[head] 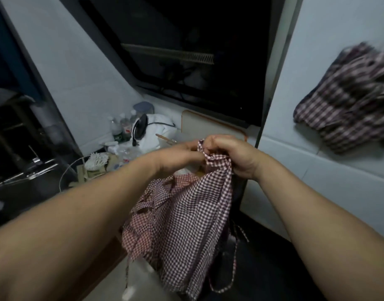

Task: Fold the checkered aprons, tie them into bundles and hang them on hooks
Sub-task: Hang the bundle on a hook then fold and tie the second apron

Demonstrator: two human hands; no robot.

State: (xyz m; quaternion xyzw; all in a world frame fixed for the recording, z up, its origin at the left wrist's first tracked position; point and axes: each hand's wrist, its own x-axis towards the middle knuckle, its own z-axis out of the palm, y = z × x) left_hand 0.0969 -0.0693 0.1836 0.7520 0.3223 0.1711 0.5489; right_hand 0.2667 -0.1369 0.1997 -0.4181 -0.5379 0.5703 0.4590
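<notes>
Forearms: both reach in from the lower corners and meet over the cloth.
Right hand (232, 155): fingers curled round the bunched top of the checkered apron (186, 218).
Left hand (176, 157): pinches the same gathered edge, with its fingertips partly hidden.
Apron's place: hanging loose below the hands, straps dangling, not folded.
Done: a second apron (349, 98), blurred, seems already hung on the right wall; no hook is visible.
Left: likely folding, tying and hanging this one.

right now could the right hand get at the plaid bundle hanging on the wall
Probably not as things stand: the right hand grips the gathered top of the checkered apron together with the left hand. Nothing stands between it and the hanging bundle, so once it lets go the way looks free.
</notes>
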